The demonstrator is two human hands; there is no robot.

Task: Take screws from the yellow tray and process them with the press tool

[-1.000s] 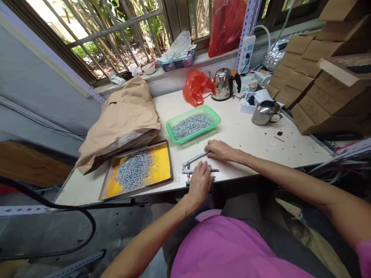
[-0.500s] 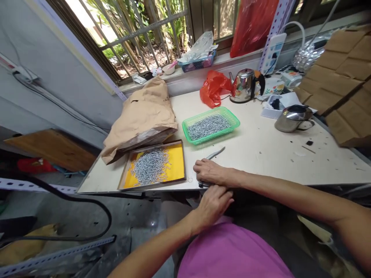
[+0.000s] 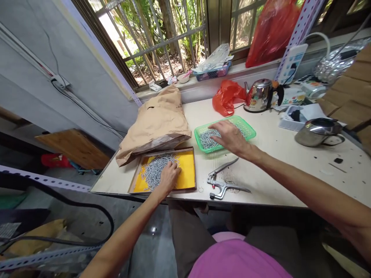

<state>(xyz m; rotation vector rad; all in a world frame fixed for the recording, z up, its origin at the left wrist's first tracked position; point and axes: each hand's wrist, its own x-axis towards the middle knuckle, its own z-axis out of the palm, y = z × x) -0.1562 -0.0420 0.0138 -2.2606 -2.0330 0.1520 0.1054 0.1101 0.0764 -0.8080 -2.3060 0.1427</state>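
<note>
Beneath the left hand (image 3: 170, 177), as the head view shows, lies a shallow tray (image 3: 188, 170) with a yellow bottom, and the fingers dip into its heap of small metal pieces (image 3: 155, 170); whether they pinch one cannot be told. Ahead and to the right, the right hand (image 3: 230, 138) is over a green basket (image 3: 249, 133) of similar metal pieces (image 3: 207, 141), its fingers spread and thumb apart, seemingly grasping nothing, though contact with the contents cannot be made out. Nearer the body than the right hand and to the right of the left one, a plier-like tool (image 3: 232, 186) lies untouched on the bench (image 3: 278, 139), its handles spread apart. The step in hand looks like picking out pieces, one container per hand; the next move probably calls for a light fingertip pinch on a single piece from each.
</note>
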